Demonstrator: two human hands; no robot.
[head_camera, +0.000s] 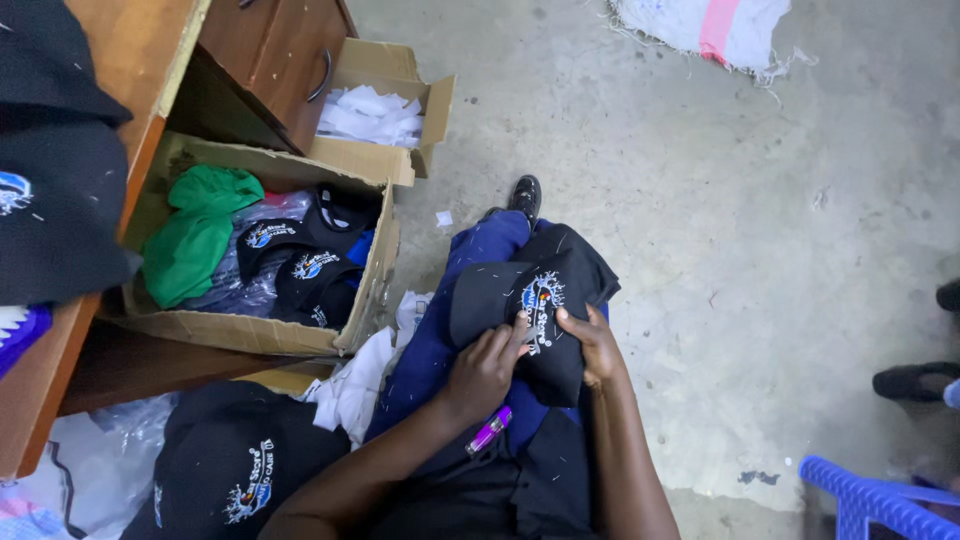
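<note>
A black cap (540, 300) with a coloured embroidered patch on its front lies on my lap, over blue trousers. My left hand (487, 368) presses its fingers on the cap beside the embroidery. On the other side, my right hand (594, 343) grips the cap, thumb on the embroidered patch. A small purple lighter (488, 430) rests on my lap just below my left hand.
A cardboard box (372, 290) at left holds black caps and a green cloth. Behind it is a second box (400, 75) with white scraps, under a wooden desk (130, 60). More black caps (235, 465) lie at lower left. A blue plastic chair (880, 500) and someone's shoes (912, 380) are at right.
</note>
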